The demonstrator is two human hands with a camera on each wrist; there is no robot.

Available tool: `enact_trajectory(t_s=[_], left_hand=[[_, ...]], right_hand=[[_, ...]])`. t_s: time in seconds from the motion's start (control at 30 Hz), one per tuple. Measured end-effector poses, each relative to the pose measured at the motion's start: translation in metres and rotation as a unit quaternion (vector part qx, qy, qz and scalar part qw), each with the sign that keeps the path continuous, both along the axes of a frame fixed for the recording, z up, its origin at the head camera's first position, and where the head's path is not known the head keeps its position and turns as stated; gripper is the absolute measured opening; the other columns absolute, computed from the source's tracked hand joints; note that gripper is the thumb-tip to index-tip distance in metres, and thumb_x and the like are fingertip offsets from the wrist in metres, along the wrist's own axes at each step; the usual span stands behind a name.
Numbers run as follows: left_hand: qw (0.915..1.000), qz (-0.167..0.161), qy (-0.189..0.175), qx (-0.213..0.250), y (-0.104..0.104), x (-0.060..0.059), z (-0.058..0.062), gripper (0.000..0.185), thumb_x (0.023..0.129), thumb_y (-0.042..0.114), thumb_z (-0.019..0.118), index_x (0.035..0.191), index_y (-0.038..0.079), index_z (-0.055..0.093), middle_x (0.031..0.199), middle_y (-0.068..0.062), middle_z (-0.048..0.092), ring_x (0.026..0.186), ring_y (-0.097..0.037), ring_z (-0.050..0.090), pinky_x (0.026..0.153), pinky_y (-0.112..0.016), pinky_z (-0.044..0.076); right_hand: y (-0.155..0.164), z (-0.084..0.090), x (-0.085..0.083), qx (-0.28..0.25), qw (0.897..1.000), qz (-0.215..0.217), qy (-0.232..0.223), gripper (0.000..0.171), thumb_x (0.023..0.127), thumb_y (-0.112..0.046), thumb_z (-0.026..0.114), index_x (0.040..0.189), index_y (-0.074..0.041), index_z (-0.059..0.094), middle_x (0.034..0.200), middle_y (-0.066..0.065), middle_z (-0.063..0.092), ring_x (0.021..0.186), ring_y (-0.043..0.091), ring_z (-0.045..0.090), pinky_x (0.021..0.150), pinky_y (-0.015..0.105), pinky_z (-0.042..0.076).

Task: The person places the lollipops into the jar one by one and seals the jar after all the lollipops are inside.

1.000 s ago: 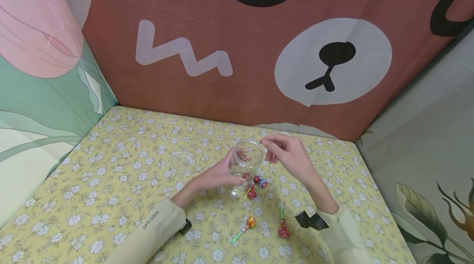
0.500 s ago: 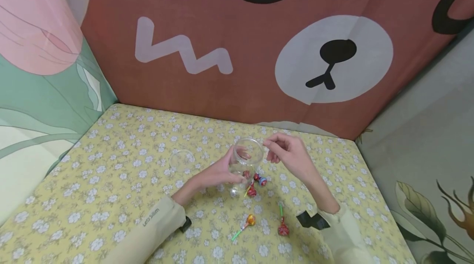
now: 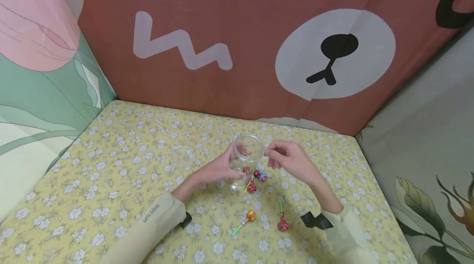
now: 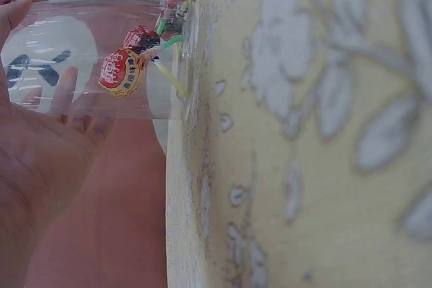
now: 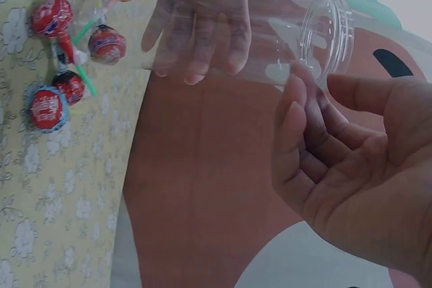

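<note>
In the head view my left hand (image 3: pixel 221 168) holds a clear jar (image 4: pixel 74 15) upright on the table, its fingers and thumb spread round the wall. Inside, near the bottom, lie wrapped lollipops, one with a red-and-yellow wrapper (image 4: pixel 122 72) and one red (image 5: pixel 106 45). My right hand (image 3: pixel 292 160) hovers at the right of the open rim (image 5: pixel 331 38), fingers loosely curled, the fingertips right beside the rim. Nothing shows between thumb and forefinger. Just outside the jar are a red lollipop (image 3: pixel 252 188) and a blue-and-red one (image 5: pixel 48 109).
Closer to me lie an orange lollipop (image 3: pixel 251 215) and a red lollipop (image 3: pixel 283 225), both with green sticks. A clear round lid (image 3: pixel 182 156) rests to the left of the jar. The flowered tablecloth (image 3: pixel 122 153) reaches back to a printed cloth wall (image 3: pixel 177 87).
My right hand has dropped slightly beside the rim, its fingertips a little lower than before. The left hand keeps its hold on the jar. The head view has tipped down slightly.
</note>
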State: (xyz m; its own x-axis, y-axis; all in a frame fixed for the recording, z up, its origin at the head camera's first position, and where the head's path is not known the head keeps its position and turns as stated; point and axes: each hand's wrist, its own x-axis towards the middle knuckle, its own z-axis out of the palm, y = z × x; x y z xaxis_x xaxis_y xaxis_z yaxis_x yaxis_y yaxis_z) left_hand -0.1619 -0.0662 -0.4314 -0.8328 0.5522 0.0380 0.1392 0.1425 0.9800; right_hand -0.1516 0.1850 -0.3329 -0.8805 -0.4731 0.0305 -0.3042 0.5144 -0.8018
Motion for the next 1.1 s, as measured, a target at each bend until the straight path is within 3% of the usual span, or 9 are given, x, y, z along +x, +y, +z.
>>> enact_trajectory(t_s=[0.23, 0.5, 0.7, 0.9, 1.1], left_hand=[[0.9999, -0.002, 0.012, 0.003, 0.0, -0.003, -0.001, 0.084, 0.085, 0.02, 0.079, 0.153, 0.019, 0.03, 0.148, -0.001, 0.047, 0.14, -0.027, 0.042, 0.109, -0.053, 0.042], [0.9998, -0.002, 0.018, -0.005, -0.001, -0.003, -0.002, 0.086, 0.085, 0.019, 0.079, 0.155, 0.023, 0.029, 0.148, 0.001, 0.047, 0.137, -0.026, 0.043, 0.109, -0.053, 0.042], [0.9997, 0.0, 0.022, -0.009, -0.001, -0.001, -0.002, 0.085, 0.086, 0.021, 0.079, 0.155, 0.022, 0.029, 0.148, 0.001, 0.047, 0.137, -0.027, 0.043, 0.108, -0.055, 0.042], [0.9998, -0.002, 0.02, 0.0, -0.001, 0.0, -0.002, 0.085, 0.085, 0.019, 0.078, 0.154, 0.021, 0.03, 0.147, -0.001, 0.047, 0.138, -0.027, 0.043, 0.111, -0.055, 0.04], [0.9997, -0.002, 0.022, 0.003, -0.001, 0.0, -0.001, 0.085, 0.084, 0.018, 0.079, 0.154, 0.021, 0.03, 0.147, -0.001, 0.047, 0.138, -0.026, 0.045, 0.111, -0.054, 0.04]], right_hand=[[0.012, -0.007, -0.001, 0.043, 0.998, 0.039, -0.013, 0.02, 0.105, -0.017, 0.058, 0.093, -0.009, 0.072, 0.076, 0.0, 0.069, 0.072, 0.021, 0.064, 0.065, 0.033, 0.052], [0.02, -0.025, 0.007, 0.046, 0.992, 0.108, -0.046, 0.017, 0.106, -0.016, 0.059, 0.096, -0.01, 0.072, 0.08, -0.002, 0.069, 0.072, 0.017, 0.064, 0.067, 0.036, 0.054], [0.022, -0.043, 0.015, 0.021, 0.982, 0.162, -0.091, 0.012, 0.101, -0.007, 0.063, 0.102, 0.0, 0.072, 0.092, 0.01, 0.073, 0.082, 0.03, 0.07, 0.074, 0.041, 0.059], [0.018, -0.062, 0.02, 0.035, 0.977, 0.186, -0.101, 0.01, 0.096, -0.003, 0.069, 0.105, 0.002, 0.071, 0.092, 0.008, 0.074, 0.082, 0.024, 0.071, 0.073, 0.03, 0.058], [0.013, -0.075, 0.023, 0.029, 0.969, 0.22, -0.113, 0.017, 0.093, 0.001, 0.071, 0.11, 0.005, 0.07, 0.088, 0.009, 0.074, 0.079, 0.02, 0.072, 0.075, 0.028, 0.059]])
